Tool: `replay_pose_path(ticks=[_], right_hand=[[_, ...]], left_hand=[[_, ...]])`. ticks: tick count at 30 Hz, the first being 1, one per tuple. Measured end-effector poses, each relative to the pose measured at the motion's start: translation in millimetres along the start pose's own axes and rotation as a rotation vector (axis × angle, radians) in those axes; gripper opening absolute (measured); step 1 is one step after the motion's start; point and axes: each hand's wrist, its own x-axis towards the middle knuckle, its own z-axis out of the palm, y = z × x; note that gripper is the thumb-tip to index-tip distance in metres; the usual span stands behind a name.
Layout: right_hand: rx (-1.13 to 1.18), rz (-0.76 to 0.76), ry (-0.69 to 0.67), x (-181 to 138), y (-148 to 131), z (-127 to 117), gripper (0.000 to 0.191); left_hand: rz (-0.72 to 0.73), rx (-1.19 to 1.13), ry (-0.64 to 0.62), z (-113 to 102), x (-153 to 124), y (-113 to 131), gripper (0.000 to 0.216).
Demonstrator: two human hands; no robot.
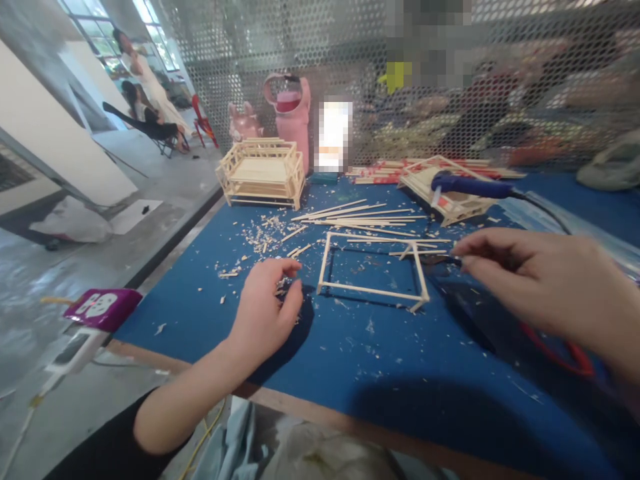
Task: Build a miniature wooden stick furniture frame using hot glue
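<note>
A rectangular frame of thin wooden sticks [373,291] stands on the blue tabletop between my hands. My left hand [267,300] hovers left of the frame, its fingers curved and the thumb apart, with nothing visible in them. On the other side, my right hand [540,280] has thumb and fingers pinched together near the frame's right end. A dark metal tip [439,261] lies by those fingertips; whether they hold it or something small is unclear. Under the right hand a red handle [560,347] shows in part. Loose thin sticks [370,219] lie behind the frame.
A finished-looking wooden stick model [265,170] stands back left, before a pink bottle [293,133]. Back right, a blue glue gun [470,187] rests on another stick model [450,207]. Wood chips [265,233] litter the table. A perforated metal screen [345,40] rises behind.
</note>
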Motion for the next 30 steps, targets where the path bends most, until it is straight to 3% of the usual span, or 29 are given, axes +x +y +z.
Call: replay_pose_path(ticks=[3, 6, 8, 12, 17, 30], right_hand=[[0.092, 0.042, -0.231, 0, 16, 8, 0.011], [0.167, -0.028, -0.477, -1, 20, 20, 0.009], [0.199, -0.065, -0.536, -2, 17, 27, 0.005], [0.203, -0.103, -0.494, -1, 12, 35, 0.015], [0.190, -0.134, -0.434, 0, 14, 38, 0.023], [0.166, -0.138, -0.397, -1, 11, 38, 0.026]], left_hand=[[0.119, -0.021, 0.022, -5, 17, 10, 0.016], [0.320, 0.024, -0.124, -1, 36, 30, 0.015], [0.429, 0.099, -0.223, 6, 43, 45, 0.014], [0.507, 0.205, -0.267, 26, 41, 63, 0.014], [0.518, 0.221, -0.225, 41, 34, 60, 0.010], [0.460, 0.186, -0.236, 44, 29, 59, 0.019]])
